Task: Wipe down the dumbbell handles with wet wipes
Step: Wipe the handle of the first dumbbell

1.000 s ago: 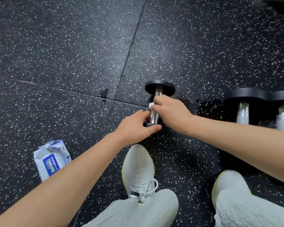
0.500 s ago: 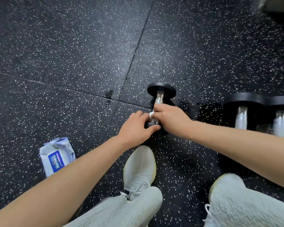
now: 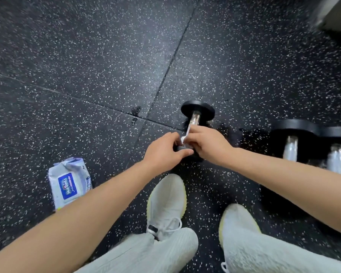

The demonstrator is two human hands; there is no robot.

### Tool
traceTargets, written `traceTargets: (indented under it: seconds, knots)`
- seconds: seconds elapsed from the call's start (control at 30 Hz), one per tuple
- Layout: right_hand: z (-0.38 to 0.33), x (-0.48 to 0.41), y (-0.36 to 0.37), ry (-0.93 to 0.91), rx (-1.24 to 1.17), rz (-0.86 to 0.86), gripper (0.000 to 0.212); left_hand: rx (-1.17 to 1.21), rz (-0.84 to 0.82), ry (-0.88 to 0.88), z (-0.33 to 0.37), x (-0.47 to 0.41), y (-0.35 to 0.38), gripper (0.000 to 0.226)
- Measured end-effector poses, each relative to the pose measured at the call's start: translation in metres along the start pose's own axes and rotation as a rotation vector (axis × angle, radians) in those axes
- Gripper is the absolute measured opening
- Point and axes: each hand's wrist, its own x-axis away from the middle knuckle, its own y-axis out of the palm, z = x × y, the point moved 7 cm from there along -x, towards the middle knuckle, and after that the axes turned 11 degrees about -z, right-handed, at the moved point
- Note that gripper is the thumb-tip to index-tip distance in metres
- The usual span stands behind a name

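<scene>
A small dumbbell (image 3: 197,111) with black round ends and a chrome handle lies on the floor, pointing away from me. My left hand (image 3: 163,150) grips its near black end. My right hand (image 3: 207,144) is curled round the near part of the handle with a white wet wipe (image 3: 186,135) pinched against it. The far part of the handle shows bare above my fingers. Two more dumbbells (image 3: 291,142) (image 3: 336,158) with chrome handles lie side by side at the right.
A white and blue pack of wet wipes (image 3: 69,184) lies on the floor at the left, beside my left forearm. My two white shoes (image 3: 166,201) (image 3: 238,221) stand just behind the dumbbell. The floor (image 3: 87,56) is black speckled rubber tile.
My right hand has slid along the handle from near the far end toward the near end, leaving more chrome bare. My left hand keeps its hold on the near end.
</scene>
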Motion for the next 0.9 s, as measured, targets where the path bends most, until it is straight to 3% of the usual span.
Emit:
traceTargets:
  seconds: [0.13, 0.33, 0.5, 0.9]
  knots:
    - [0.007, 0.002, -0.003, -0.043, 0.014, -0.026, 0.027, -0.003, -0.013, -0.002, 0.001, -0.002, 0.002, 0.041]
    - [0.036, -0.005, -0.027, 0.241, -0.097, 0.186, 0.018, 0.009, -0.038, 0.005, 0.008, -0.004, 0.001, 0.043]
    - [0.002, 0.017, 0.003, 0.082, -0.157, 0.007, 0.023, -0.016, -0.053, 0.028, 0.014, -0.003, 0.001, 0.041]
    - [0.009, 0.003, -0.021, 0.284, -0.082, 0.077, 0.018, -0.09, -0.177, 0.005, 0.031, -0.001, -0.007, 0.039]
